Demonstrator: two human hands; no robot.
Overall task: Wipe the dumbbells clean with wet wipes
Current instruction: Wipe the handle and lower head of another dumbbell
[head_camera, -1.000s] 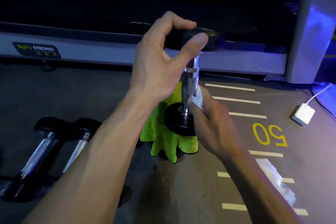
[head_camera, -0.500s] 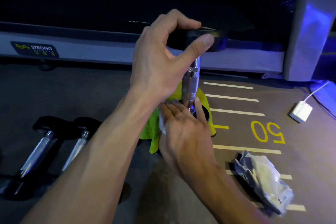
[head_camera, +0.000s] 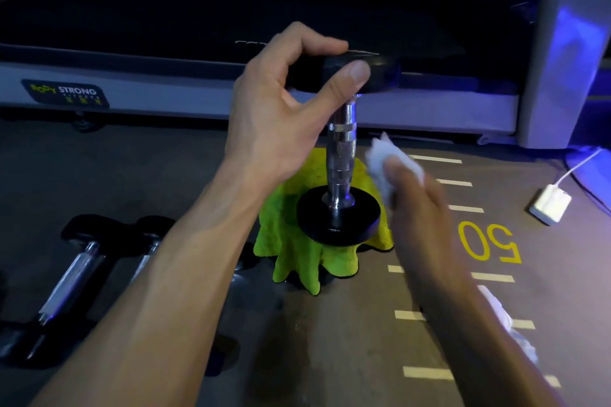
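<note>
A dumbbell [head_camera: 341,155] with a chrome knurled handle and black end discs stands upright over a lime-green cloth [head_camera: 297,251]. My left hand [head_camera: 281,116] grips its top disc between thumb and fingers. To the right of the handle, my right hand [head_camera: 420,208] is blurred and holds a crumpled white wet wipe [head_camera: 383,158], a little apart from the chrome. Two more dumbbells [head_camera: 76,274] lie on the floor at the lower left.
A treadmill [head_camera: 198,89] runs across the back, with its upright post at the right. A white charger [head_camera: 550,205] with a cable lies on the floor at the right. A wipes pack [head_camera: 509,320] peeks out behind my right forearm. Yellow floor marks read 50.
My right hand has swung with the wipe from the front of the lower disc round to the right side of the handle and higher. The left hand keeps its grip on top.
</note>
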